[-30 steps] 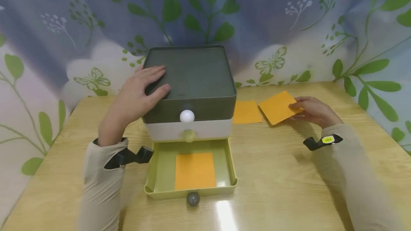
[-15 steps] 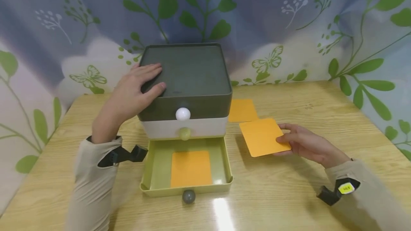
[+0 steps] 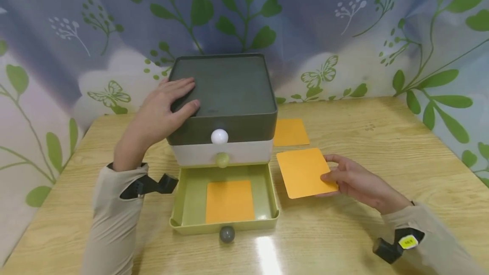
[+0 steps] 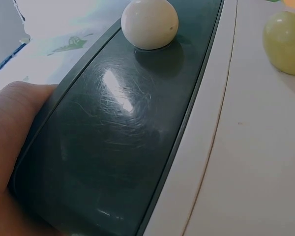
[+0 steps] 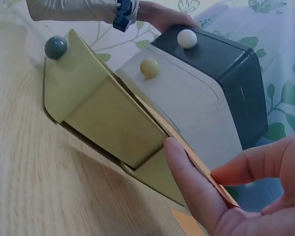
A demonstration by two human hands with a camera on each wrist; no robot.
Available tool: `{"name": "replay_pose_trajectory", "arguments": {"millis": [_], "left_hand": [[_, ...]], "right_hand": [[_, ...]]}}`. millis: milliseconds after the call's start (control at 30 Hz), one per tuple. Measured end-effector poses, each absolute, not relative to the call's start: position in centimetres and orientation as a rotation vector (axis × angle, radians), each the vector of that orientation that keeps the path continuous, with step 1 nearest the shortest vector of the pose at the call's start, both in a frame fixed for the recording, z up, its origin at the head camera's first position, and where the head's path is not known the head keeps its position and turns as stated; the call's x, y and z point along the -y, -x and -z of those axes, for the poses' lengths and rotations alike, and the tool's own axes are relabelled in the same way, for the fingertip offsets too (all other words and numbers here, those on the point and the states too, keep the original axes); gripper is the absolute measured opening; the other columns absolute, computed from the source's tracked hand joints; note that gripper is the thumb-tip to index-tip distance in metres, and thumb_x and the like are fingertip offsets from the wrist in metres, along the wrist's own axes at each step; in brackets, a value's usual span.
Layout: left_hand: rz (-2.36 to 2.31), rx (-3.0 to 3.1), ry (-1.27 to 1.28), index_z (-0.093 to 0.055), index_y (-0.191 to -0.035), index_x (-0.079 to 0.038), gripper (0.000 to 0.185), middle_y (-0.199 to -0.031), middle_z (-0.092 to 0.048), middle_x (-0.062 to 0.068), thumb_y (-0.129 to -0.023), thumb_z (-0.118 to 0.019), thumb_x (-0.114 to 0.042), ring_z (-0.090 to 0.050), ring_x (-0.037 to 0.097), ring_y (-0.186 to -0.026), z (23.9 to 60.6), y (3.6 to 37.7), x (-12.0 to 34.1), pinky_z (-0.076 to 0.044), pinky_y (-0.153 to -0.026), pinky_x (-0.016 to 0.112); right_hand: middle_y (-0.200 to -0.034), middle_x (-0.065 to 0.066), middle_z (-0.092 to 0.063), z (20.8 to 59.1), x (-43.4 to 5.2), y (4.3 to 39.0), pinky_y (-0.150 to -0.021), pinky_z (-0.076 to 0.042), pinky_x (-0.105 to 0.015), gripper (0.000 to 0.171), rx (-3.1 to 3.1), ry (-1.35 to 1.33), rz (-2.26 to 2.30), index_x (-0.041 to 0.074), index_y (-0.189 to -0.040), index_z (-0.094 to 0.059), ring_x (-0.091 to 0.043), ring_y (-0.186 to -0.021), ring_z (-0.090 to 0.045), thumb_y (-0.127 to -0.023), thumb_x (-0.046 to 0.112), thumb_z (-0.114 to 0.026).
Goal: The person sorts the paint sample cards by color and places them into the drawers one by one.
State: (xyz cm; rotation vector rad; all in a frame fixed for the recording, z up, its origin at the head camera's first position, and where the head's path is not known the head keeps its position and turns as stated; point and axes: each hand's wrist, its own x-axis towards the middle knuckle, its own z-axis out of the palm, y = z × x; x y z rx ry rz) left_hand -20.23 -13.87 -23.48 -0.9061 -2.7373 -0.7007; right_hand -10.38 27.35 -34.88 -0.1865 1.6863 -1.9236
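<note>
My left hand (image 3: 162, 107) rests on the left side of the dark green lid (image 3: 233, 86) of a small stacked drawer unit, fingers stretched over the top. In the left wrist view the thumb (image 4: 14, 118) lies at the lid's edge. The bottom drawer (image 3: 192, 198), yellow-green with a dark round knob (image 3: 227, 234), stands pulled out. One orange paper square (image 3: 230, 202) lies flat inside it. To the right, my right hand (image 3: 359, 183) pinches another orange paper square (image 3: 303, 172) by its right edge, thumb on top, above the table beside the drawer.
A third orange paper square (image 3: 291, 132) lies on the wooden table (image 3: 332, 241), right of the unit. The white middle drawer (image 3: 195, 155) is closed, with a yellow-green knob (image 3: 222, 160). Behind the table hangs a leaf-patterned curtain (image 3: 305, 24).
My right hand has brought the pinched orange paper square from the back right toward the front left, closer to the pulled-out drawer. The left hand has stayed on the lid.
</note>
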Motion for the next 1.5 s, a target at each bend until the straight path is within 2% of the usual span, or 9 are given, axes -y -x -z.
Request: {"name": "replay_pose_trajectory", "arguments": {"millis": [333, 567, 1000, 1300, 1500], "left_hand": [[0.695, 2.747, 0.912, -0.039, -0.145, 0.004, 0.059, -0.152, -0.035, 0.019, -0.099, -0.047, -0.032, -0.026, 0.034, -0.142, 23.1, 20.1, 13.7, -0.003, -0.119, 0.04], [0.708, 2.731, 0.869, -0.041, -0.144, 0.004, 0.059, -0.151, -0.036, 0.019, -0.098, -0.049, -0.032, -0.028, 0.035, -0.141, 23.3, 20.1, 13.7, -0.003, -0.119, 0.04], [0.722, 2.753, 0.85, -0.041, -0.144, 0.004, 0.059, -0.151, -0.037, 0.018, -0.097, -0.048, -0.032, -0.028, 0.036, -0.141, 23.5, 20.1, 13.5, -0.003, -0.119, 0.04], [0.736, 2.739, 0.841, -0.042, -0.143, 0.004, 0.058, -0.15, -0.038, 0.018, -0.097, -0.05, -0.032, -0.029, 0.035, -0.141, 23.4, 19.9, 13.4, -0.003, -0.12, 0.039], [0.736, 2.749, 0.838, -0.041, -0.144, 0.003, 0.059, -0.151, -0.037, 0.018, -0.098, -0.05, -0.032, -0.028, 0.036, -0.141, 23.3, 19.8, 13.6, -0.002, -0.12, 0.039]], "right_hand": [[-0.118, -0.014, -0.061, 34.8, -26.3, 9.8, -0.089, -0.051, -0.052, 0.055, -1.642, 0.2, 1.912, -0.007, -0.137, -0.014, -0.028, -0.107, -0.064, -0.097, -0.001, -0.05], [-0.12, -0.015, -0.059, 34.2, -25.6, 9.8, -0.09, -0.05, -0.053, 0.062, -1.652, 0.224, 1.888, -0.007, -0.141, -0.008, -0.028, -0.108, -0.063, -0.097, 0.001, -0.05], [-0.122, -0.018, -0.053, 33.8, -23.2, 8.8, -0.095, -0.043, -0.058, 0.051, -1.488, 0.239, 1.955, -0.001, -0.137, -0.017, -0.031, -0.109, -0.062, -0.098, -0.001, -0.049], [-0.13, -0.02, -0.054, 33.5, -22.3, 8.3, -0.103, -0.041, -0.05, 0.042, -1.275, 0.574, 1.96, 0.009, -0.141, -0.025, -0.036, -0.123, -0.053, -0.102, -0.004, -0.031], [-0.129, -0.018, -0.056, 33.7, -22.5, 8.6, -0.103, -0.042, -0.048, 0.041, -1.36, 0.631, 1.925, 0.013, -0.14, -0.03, -0.034, -0.12, -0.056, -0.102, -0.003, -0.031]]}}
